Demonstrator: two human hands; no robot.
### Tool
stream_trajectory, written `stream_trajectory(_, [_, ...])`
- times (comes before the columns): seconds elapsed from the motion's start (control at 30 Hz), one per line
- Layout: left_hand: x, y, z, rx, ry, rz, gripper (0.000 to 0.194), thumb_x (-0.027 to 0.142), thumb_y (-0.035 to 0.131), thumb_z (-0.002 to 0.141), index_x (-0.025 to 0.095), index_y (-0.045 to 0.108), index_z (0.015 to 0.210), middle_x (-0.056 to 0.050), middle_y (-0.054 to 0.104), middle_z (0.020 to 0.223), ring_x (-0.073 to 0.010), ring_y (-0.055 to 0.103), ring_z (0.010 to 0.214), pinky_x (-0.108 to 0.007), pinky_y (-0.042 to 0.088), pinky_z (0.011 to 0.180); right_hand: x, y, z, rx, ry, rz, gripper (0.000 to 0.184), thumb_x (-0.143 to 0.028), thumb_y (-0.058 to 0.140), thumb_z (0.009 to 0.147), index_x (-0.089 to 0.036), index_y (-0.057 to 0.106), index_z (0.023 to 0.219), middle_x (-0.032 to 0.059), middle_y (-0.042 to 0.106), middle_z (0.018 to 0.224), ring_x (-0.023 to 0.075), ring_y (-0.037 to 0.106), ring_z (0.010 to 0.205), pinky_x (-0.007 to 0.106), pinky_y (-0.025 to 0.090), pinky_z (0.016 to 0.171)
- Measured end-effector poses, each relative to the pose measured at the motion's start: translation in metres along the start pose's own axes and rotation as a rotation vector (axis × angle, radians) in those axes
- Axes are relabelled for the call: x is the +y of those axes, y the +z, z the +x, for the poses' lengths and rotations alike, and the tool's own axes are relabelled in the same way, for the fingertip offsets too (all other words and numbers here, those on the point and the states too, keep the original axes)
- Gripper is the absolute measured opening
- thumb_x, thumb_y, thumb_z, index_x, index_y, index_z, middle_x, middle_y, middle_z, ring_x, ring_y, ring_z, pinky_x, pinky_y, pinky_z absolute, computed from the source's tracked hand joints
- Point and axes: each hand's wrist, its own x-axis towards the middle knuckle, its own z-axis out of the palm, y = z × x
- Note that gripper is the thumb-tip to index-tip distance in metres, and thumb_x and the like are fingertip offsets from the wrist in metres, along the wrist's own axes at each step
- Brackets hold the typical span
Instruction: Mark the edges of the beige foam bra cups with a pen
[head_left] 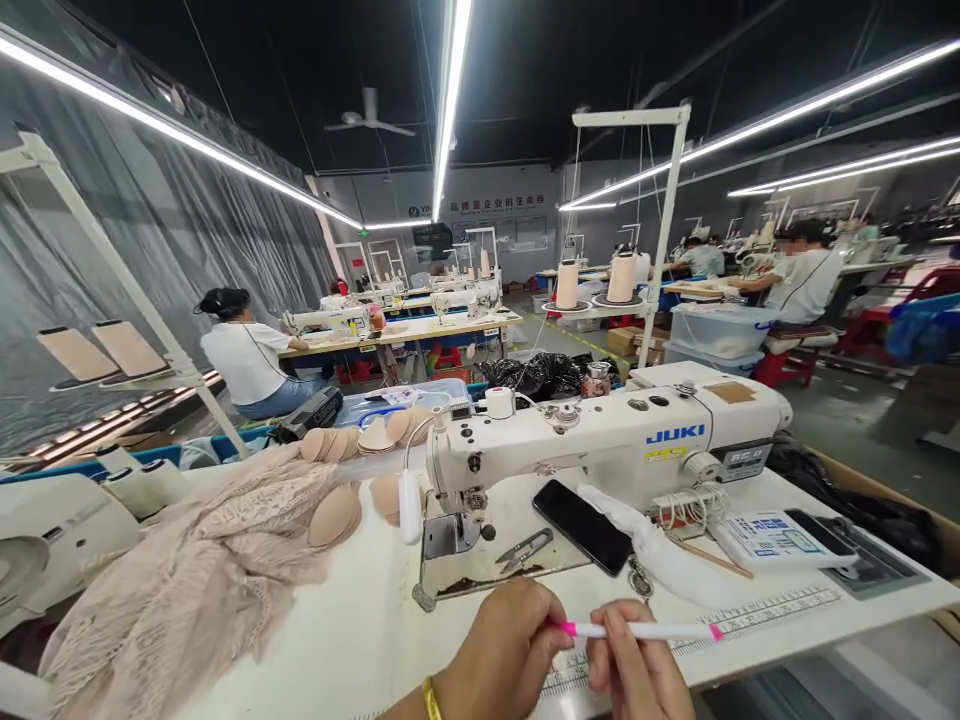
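Observation:
A slim white pen with pink ends [675, 632] lies level between my two hands, over the front of the sewing table. My left hand [502, 640], with a gold bracelet at the wrist, is closed on its left pink end. The thumb and fingers of my right hand [634, 665] pinch the white barrel near its middle. Just beyond my hands are thread snips [526, 549] on the machine bed and a black phone [583, 525]. The white JUKI sewing machine [600, 425] stands behind them.
Beige lace fabric [217, 560] is heaped at the left, with beige oval pads [335, 515] beside it. White cloth [675, 565], a bundle of cord [690, 508] and a white-and-blue box [784, 540] lie at the right. Other people sit at machines farther off.

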Motion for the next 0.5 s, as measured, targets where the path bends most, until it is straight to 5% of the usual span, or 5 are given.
stream_trajectory(0.13, [0.006, -0.013, 0.004, 0.044, -0.168, -0.097, 0.048, 0.023, 0.066, 0.098, 0.021, 0.053, 0.144, -0.015, 0.065, 0.136, -0.0292, 0.063, 0.124, -0.047, 0.055, 0.103, -0.019, 0.01, 0.066, 0.017, 0.145, 0.136, 0.048, -0.052, 0.095, 0.078, -0.015, 0.075, 0.1, 0.0024, 0.071, 0.072, 0.0156, 0.064, 0.064, 0.019, 0.054, 0.055])
stream_trajectory(0.27, [0.005, -0.027, -0.02, 0.092, -0.166, -0.14, 0.042, 0.028, 0.06, 0.102, 0.029, 0.054, 0.143, -0.011, 0.065, 0.137, -0.0262, 0.063, 0.124, -0.043, 0.058, 0.1, -0.04, 0.016, 0.124, 0.021, 0.252, 0.2, 0.019, -0.028, 0.067, 0.105, -0.011, 0.073, 0.098, 0.0153, 0.08, 0.106, 0.0181, 0.077, 0.091, 0.021, 0.065, 0.072])
stream_trajectory(0.37, [-0.004, -0.028, -0.054, 0.211, -0.151, -0.131, 0.034, 0.03, 0.06, 0.1, 0.032, 0.062, 0.135, -0.008, 0.07, 0.125, -0.0232, 0.068, 0.109, -0.036, 0.06, 0.091, -0.046, 0.016, 0.131, 0.014, 0.284, 0.212, 0.017, -0.017, 0.06, 0.106, -0.008, 0.073, 0.098, 0.0167, 0.079, 0.109, 0.0182, 0.079, 0.096, 0.022, 0.066, 0.077])
stream_trajectory(0.43, [-0.008, -0.025, -0.078, 0.336, -0.183, -0.154, 0.029, 0.033, 0.059, 0.1, 0.031, 0.067, 0.128, -0.007, 0.073, 0.115, -0.0219, 0.068, 0.097, -0.034, 0.06, 0.085, -0.048, 0.013, 0.118, 0.008, 0.264, 0.203, 0.009, -0.014, 0.067, 0.1, -0.008, 0.074, 0.099, 0.0169, 0.08, 0.11, 0.0188, 0.079, 0.098, 0.022, 0.065, 0.078])
stream_trajectory(0.5, [-0.008, -0.025, -0.1, 0.441, -0.279, -0.199, 0.024, 0.042, 0.061, 0.098, 0.032, 0.073, 0.117, -0.006, 0.075, 0.106, -0.0236, 0.069, 0.089, -0.036, 0.06, 0.082, -0.048, 0.008, 0.096, 0.008, 0.214, 0.176, 0.021, -0.019, 0.083, 0.087, -0.008, 0.076, 0.103, 0.0183, 0.08, 0.11, 0.022, 0.078, 0.099, 0.022, 0.065, 0.076])
